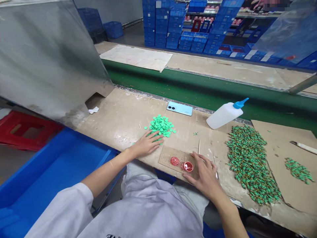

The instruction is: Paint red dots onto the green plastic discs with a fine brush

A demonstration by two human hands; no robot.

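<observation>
My left hand (149,142) lies palm down with its fingers spread at the near edge of a pile of small green discs (160,125). My right hand (203,170) is curved beside a small round red dish (188,166), thumb and fingers apart around it; whether a fingertip touches it I cannot tell. Left of the dish sits a red, rough-looking round piece (174,161). Both rest on a small brown board (164,155) at the table's near edge. A thin wooden stick (199,146) lies just beyond my right fingers.
A light blue phone (179,108) and a tilted white squeeze bottle (224,115) are at the table's far side. To the right spreads a heap of small green-and-gold pieces (250,162), then cardboard (279,138) with a knife-like tool (304,147). A blue bin (54,172) stands lower left.
</observation>
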